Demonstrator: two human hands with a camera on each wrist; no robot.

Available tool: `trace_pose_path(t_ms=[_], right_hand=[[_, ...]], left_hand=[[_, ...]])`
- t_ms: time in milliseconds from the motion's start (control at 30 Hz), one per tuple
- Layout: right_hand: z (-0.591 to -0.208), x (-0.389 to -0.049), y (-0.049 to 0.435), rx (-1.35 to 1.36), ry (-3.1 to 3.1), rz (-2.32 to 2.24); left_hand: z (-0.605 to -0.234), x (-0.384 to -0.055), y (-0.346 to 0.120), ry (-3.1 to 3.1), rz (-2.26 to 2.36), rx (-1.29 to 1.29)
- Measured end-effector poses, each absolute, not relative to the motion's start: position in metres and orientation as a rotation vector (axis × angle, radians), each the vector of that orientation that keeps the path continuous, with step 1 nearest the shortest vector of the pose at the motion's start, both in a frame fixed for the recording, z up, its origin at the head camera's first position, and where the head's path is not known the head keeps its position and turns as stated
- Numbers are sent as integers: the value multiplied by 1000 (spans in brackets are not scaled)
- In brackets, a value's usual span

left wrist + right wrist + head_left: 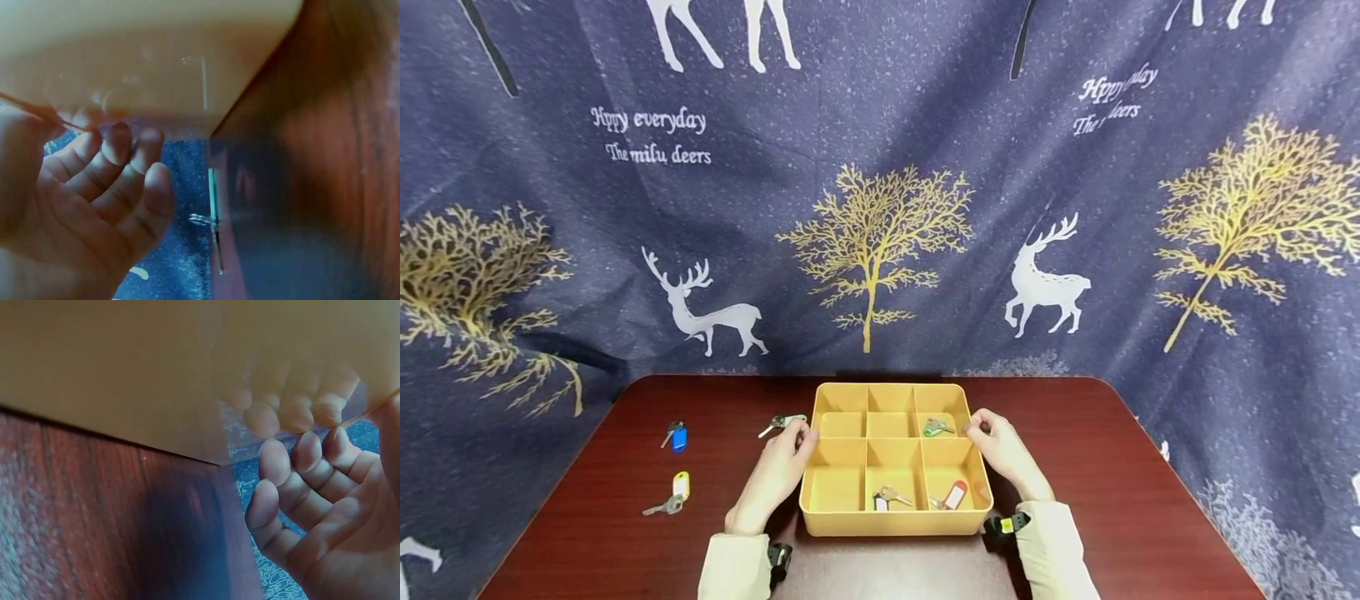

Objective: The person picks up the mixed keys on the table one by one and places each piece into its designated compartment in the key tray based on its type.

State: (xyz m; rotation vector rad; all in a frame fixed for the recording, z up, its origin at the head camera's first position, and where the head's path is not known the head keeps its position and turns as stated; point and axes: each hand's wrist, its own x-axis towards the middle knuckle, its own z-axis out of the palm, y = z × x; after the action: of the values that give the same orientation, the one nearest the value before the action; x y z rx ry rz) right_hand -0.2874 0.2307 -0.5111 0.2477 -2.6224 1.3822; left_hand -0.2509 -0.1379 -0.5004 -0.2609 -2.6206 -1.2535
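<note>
A yellow divided box (895,524) with six compartments sits in front of me on the table. My left hand (775,473) grips its left wall at the rim; in the left wrist view the fingers (115,144) lie curled against the outside. On the opposite side, my right hand (1009,457) holds the right wall the same way, its fingers (306,453) mirrored in the glossy side. A key with a green tag (935,427) lies in the back right compartment. Keys with a dark-edged tag (881,502) are in the front middle one, and a red-tagged key (955,495) is front right.
Left of the box, a key with a pale green-edged tag (793,421) lies near my left fingertips. Farther left are a blue-tagged key (679,438) and a yellow-tagged key (681,485). A patterned curtain (880,208) hangs behind the dark red table (1075,417).
</note>
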Motion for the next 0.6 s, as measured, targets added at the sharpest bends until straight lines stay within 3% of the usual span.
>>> trace_pose_path(t_ms=[600], right_hand=[[-511,-286,230,258,-2603,1348]], left_hand=[[-468,-232,-169,-2597,-1177,-293]])
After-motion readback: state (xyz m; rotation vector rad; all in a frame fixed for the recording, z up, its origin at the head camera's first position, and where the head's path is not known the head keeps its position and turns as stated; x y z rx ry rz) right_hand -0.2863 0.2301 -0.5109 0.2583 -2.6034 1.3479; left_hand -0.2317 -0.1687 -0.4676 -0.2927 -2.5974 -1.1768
